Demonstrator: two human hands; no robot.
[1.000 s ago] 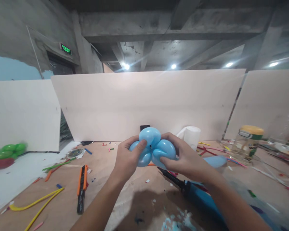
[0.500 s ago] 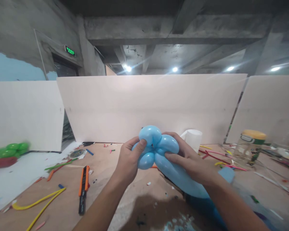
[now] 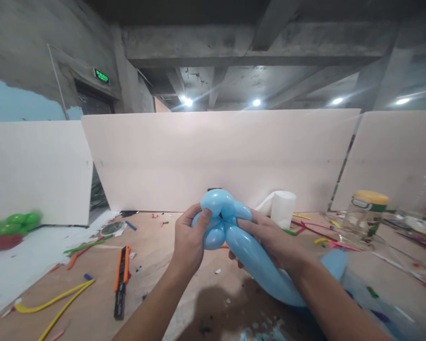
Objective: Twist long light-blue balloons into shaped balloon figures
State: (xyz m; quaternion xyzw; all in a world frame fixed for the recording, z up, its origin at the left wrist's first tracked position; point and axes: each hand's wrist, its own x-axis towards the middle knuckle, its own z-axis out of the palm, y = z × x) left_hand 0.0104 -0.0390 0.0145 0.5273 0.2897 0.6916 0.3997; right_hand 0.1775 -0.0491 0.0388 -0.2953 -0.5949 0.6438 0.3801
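A light-blue twisting balloon (image 3: 257, 258) is held in front of me above the table. Several round bubbles cluster at its twisted end, and a long inflated length trails down to the right, passing under my right forearm. My left hand (image 3: 190, 237) is closed on the left bubbles, thumb pressed on the front. On the other side, my right hand (image 3: 270, 237) grips the right bubble near the twist, its thumb along the top of the long section. Some fingers of each hand are hidden behind the balloon.
An orange-and-black utility knife (image 3: 122, 284) and a yellow uninflated balloon (image 3: 57, 300) lie at left. Green inflated balloons (image 3: 19, 221) sit further left. A white paper roll (image 3: 283, 209) and a yellow-lidded bottle (image 3: 364, 218) stand at right. White panels (image 3: 220, 156) close off the back.
My right hand has shifted left and turned, covering more of the right bubble, with fingertips now showing below. The balloon's long section hangs slightly lower.
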